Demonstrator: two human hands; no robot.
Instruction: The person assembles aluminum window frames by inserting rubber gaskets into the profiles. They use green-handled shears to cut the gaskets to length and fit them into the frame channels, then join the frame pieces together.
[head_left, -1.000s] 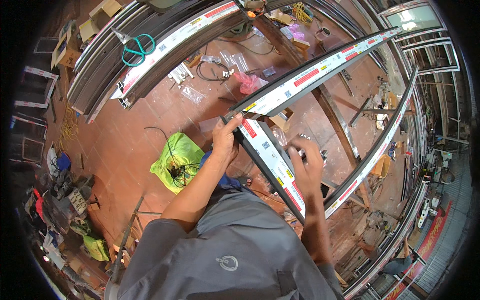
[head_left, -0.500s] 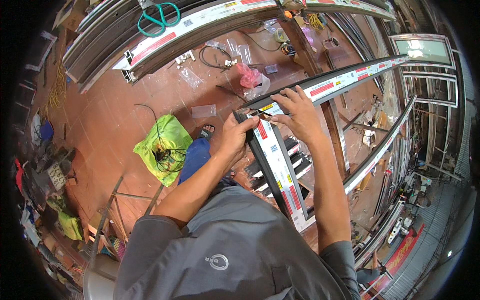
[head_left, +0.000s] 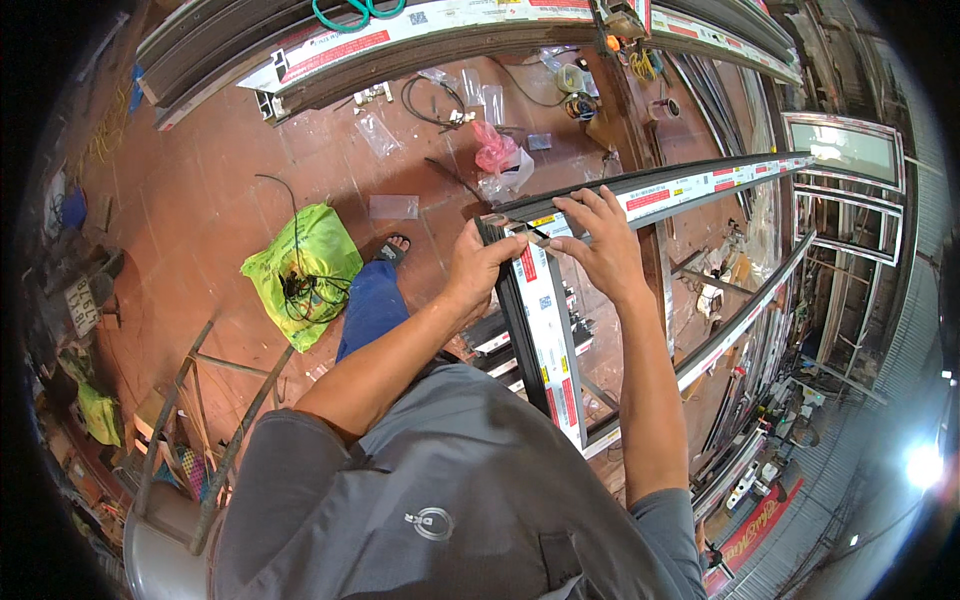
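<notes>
A frame of dark profiles with white printed film (head_left: 541,300) meets in a corner in front of me. My left hand (head_left: 482,266) is closed round the outer side of that corner, its thumb pressed on the face near the joint. Across the corner, my right hand (head_left: 606,250) grips the far rail (head_left: 690,188), its fingertips bent over the top and its thumb at the lower edge. A thin black strip (head_left: 538,231) lies slantwise at the joint, between the two thumbs. Whether the right thumb holds it I cannot make out.
A stack of long profiles (head_left: 440,40) spans the far side, with teal-handled scissors (head_left: 345,18) on it. On the tiled floor lie a lime-green bag (head_left: 312,270), a pink bag (head_left: 493,148) and clear plastic sleeves. A metal stool-like frame (head_left: 235,365) stands at lower left.
The view has shifted, so the stack and scissors sit higher and the green bag further left. Both hands stay at the frame corner; the black strip shows more plainly between the thumbs.
</notes>
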